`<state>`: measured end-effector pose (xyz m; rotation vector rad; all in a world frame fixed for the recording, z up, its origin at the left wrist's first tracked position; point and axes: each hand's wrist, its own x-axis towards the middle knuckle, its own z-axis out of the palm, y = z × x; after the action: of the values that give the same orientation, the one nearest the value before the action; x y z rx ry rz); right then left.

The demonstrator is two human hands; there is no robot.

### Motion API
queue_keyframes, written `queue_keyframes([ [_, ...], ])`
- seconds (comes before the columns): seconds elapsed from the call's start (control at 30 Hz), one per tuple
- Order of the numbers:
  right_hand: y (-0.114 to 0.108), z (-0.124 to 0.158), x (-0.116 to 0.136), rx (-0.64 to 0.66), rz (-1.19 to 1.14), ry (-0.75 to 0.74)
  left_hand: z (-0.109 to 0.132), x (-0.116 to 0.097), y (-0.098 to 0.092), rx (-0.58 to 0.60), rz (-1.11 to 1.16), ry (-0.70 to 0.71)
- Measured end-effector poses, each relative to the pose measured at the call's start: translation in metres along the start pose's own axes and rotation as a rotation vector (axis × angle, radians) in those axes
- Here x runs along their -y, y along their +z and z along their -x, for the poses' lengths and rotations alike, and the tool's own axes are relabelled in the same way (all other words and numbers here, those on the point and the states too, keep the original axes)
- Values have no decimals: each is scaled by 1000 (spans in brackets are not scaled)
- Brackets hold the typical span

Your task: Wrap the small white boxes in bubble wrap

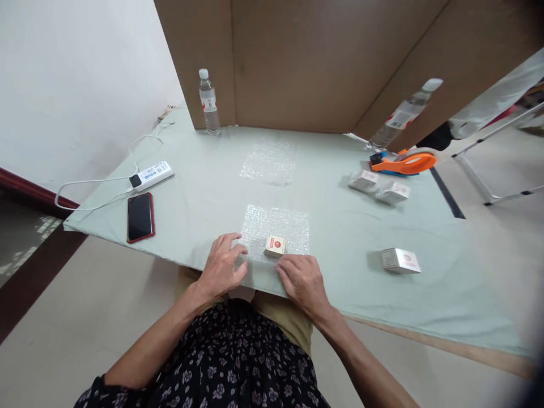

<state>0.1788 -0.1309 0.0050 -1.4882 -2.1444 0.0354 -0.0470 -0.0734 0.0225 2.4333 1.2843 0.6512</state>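
A small white box (275, 246) with a red label rests on a clear sheet of bubble wrap (293, 225) near the table's front edge. My left hand (223, 264) is at the sheet's left front corner, its fingers spread and nothing in them. Just right of the box, my right hand (302, 277) has its fingers drawn together at the sheet's near edge, which it seems to pinch; the fingertips partly hide the contact. Farther back lies a second bubble wrap sheet (270, 162), flat on the cloth.
At right are a loose box (400, 260), two wrapped boxes (393, 193) and an orange tape dispenser (403, 163). Water bottles (209, 105) (402, 116) stand before a cardboard panel (297, 62). A phone (140, 217) and a white power strip (153, 175) with cables lie left.
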Motion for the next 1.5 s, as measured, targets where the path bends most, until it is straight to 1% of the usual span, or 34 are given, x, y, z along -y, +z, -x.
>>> queue_keyframes([
  [0.07,-2,-6,-4,-21,-34,45,-9,-4,-1,44,6,36],
  [0.13,-5,-11,-7,-26,-41,79,-20,-8,2,67,21,48],
  [0.23,-9,-16,-12,-26,-35,111,-37,-10,11,72,87,45],
  [0.33,-9,-23,-21,-14,-84,125,-50,-11,21,90,211,49],
  [0.4,-7,-27,-27,11,-152,142,-56,-11,25,93,322,16],
  [0.5,-5,-32,-34,39,-258,194,-62,-12,30,93,480,-74],
  [0.63,-2,-34,-35,5,-322,231,-63,-13,32,130,610,-142],
  [0.73,-1,-33,-34,-15,-344,227,-61,-12,31,137,657,-145],
  [0.9,0,-32,-32,-12,-342,237,-57,-11,31,126,725,-157],
  [1.13,1,-30,-30,-12,-342,222,-54,-12,31,118,750,-162],
  [1.5,-4,-28,-25,-4,-335,211,-52,-16,23,139,710,-167],
])
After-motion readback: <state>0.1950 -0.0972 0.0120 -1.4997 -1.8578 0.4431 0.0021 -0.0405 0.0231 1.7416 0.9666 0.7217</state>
